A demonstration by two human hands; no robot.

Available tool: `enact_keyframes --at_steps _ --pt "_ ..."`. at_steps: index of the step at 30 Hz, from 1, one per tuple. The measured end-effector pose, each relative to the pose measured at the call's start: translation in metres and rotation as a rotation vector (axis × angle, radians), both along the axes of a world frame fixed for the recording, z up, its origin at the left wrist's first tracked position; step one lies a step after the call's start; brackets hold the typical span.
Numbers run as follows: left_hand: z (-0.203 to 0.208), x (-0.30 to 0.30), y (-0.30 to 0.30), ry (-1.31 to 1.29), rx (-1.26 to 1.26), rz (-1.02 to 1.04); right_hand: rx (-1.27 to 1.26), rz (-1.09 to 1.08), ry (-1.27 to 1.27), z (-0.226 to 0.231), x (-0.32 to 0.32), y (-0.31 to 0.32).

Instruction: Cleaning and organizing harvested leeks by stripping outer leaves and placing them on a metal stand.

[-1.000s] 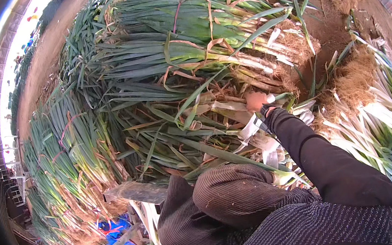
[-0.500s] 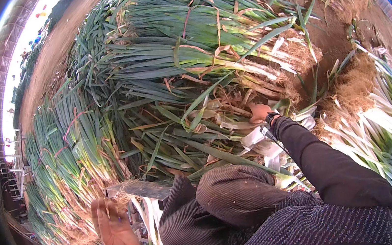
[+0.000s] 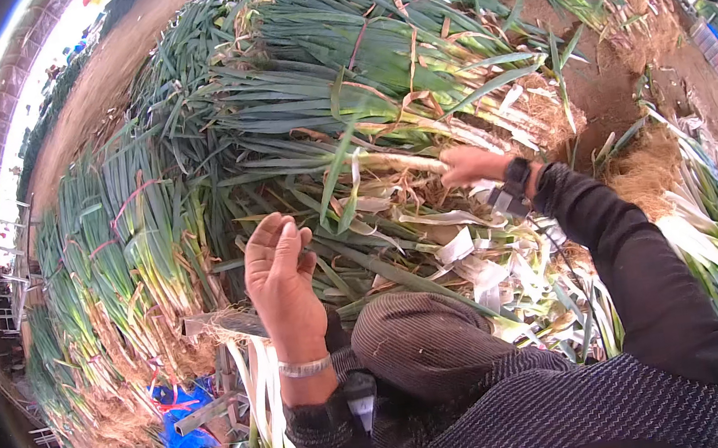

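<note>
Head view, right hand (image 3: pixel 471 166): just right of the frame's centre; grasping one leek (image 3: pixel 410 160) by its pale end
Leek: mid-frame; leaves running leftward over the pile
Left hand (image 3: pixel 281 266): left of centre; released, fingers loosely bent
Tied leek bundle (image 3: pixel 356 61): upper middle
Pale-stalked leeks (image 3: pixel 706 242): right edge
Blue plastic (image 3: pixel 190 445): lower left

The left hand (image 3: pixel 282 275), which was out of view one second ago and low at the left edge half a second ago, has now come up over the leaf heap (image 3: pixel 329 269), near the knee (image 3: pixel 419 334). The right hand (image 3: pixel 474 165) has risen from the heap, and it seems to have lifted a leek stalk (image 3: pixel 405 160) with it, though leaves partly cover this.
</note>
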State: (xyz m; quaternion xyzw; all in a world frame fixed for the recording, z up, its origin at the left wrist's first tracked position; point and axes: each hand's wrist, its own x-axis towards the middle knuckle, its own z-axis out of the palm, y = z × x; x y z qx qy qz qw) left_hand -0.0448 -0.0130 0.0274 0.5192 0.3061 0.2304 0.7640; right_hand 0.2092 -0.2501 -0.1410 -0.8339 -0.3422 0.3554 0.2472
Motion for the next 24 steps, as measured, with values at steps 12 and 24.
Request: enact_keyframes --at_steps 12,24 --pt "-0.039 0.028 -0.001 0.182 -0.267 -0.195 0.422 -0.218 0.667 0.169 -0.107 -0.041" --pt "-0.068 0.022 0.041 -0.211 -0.431 -0.16 0.485 0.173 0.468 0.094 -0.134 -0.016"
